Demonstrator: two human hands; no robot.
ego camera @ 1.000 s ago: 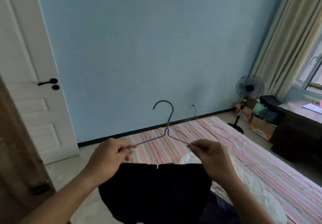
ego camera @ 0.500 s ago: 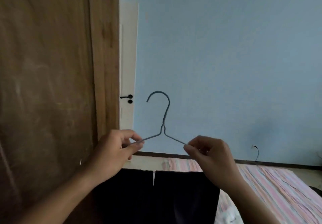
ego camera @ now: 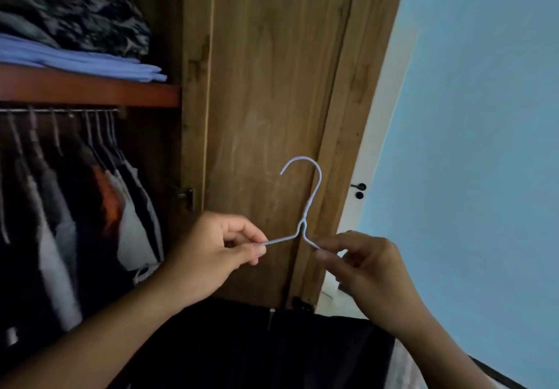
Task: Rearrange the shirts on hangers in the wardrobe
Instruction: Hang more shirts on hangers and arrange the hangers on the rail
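Left hand [ego camera: 208, 252] pinching wire hanger [ego camera: 305, 204], right hand [ego camera: 366, 270] pinching its other arm

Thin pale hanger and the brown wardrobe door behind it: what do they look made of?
Thin pale hanger: likely metal wire under a smooth pale coating; it is slender, with a twisted neck below the hook. Brown wardrobe door: wood or wood-look laminate, matte, with visible grain streaks; which of the two cannot be told.
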